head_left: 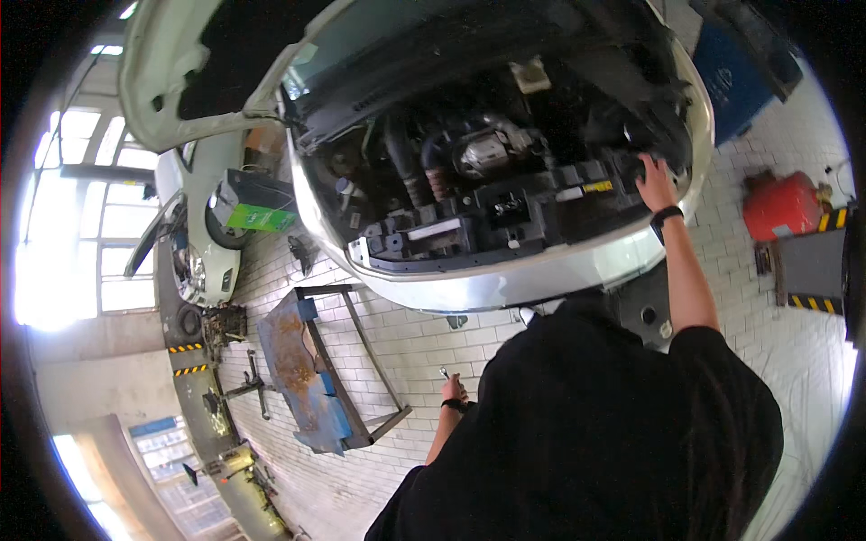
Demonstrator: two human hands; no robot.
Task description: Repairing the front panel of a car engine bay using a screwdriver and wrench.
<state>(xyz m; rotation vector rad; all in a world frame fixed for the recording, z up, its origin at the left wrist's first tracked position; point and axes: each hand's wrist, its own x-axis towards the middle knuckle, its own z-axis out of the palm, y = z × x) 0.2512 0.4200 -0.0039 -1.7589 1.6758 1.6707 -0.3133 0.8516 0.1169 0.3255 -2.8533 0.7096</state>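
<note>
In front of me is a car's engine bay, below its raised hood. My right hand reaches to the bay's front right corner, its fingers spread and resting on a black part beside the headlight area. Low on my left, away from the car, my left hand is closed around a small shiny metal tool that looks like a wrench. Only its end sticks out above the fingers. The silver front bumper runs between me and the engine.
A rusty metal table frame with blue patches stands to the left. A second light-coloured car and a black-and-green box are beyond it. On the right are a red tank and a dark blue cabinet.
</note>
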